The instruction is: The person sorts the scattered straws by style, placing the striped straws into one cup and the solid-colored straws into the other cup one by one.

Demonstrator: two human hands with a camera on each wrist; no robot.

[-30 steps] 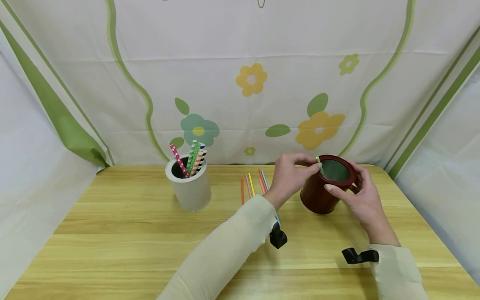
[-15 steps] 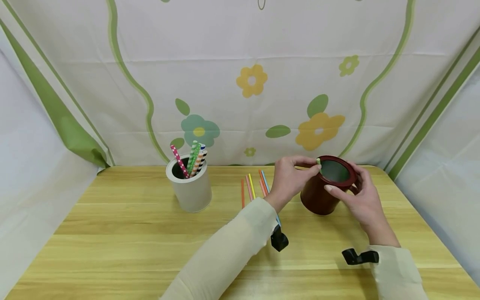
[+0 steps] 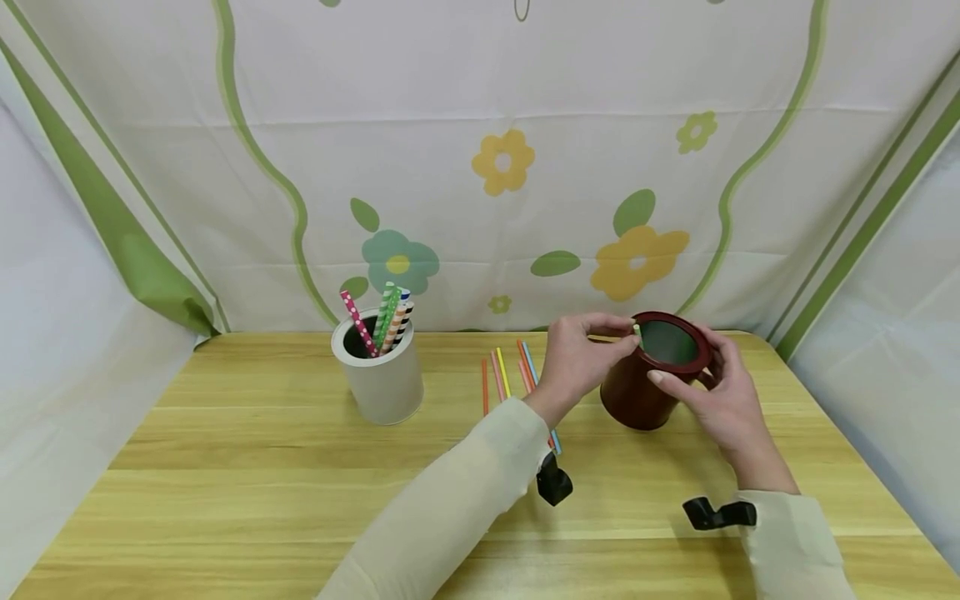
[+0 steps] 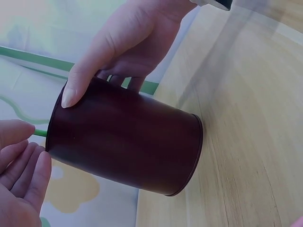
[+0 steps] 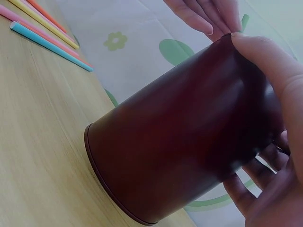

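Progress, judged from how things lie: part-way. The white container [image 3: 386, 392] stands upright on the bench [image 3: 225, 467], holding a cluster of patterned straws [image 3: 392, 317] and one pink dotted straw [image 3: 358, 322] leaning out to the left; that portion reads as done. The dark red container [image 3: 637, 396] stands upright well to the right; no straw top but that of the green straw [image 3: 637, 331] shows at its rim. Its floor is hidden, so contents lower down cannot be told. The insertion looks well advanced, but the straw is not yet released.

Apparently left: several plain straws [image 3: 502, 372], orange, pink, yellow and blue among them, lying loose on the bench between the two containers. Count uncertain; the left sleeve [image 3: 457, 500] covers part of the group in the head view.

Position relative to fingers: the green straw is pinched near its upper end between thumb and fingers of the left hand [image 3: 588, 346], just beside the left rim of the dark red container. A short tip shows above the fingers; the rest passes down inside the rim. Right hand [image 3: 716, 396]: fingers curled round the right side of the dark red container, thumb on the near side by the rim, seemingly steadying it. Whether the straw touches the container's floor: cannot tell
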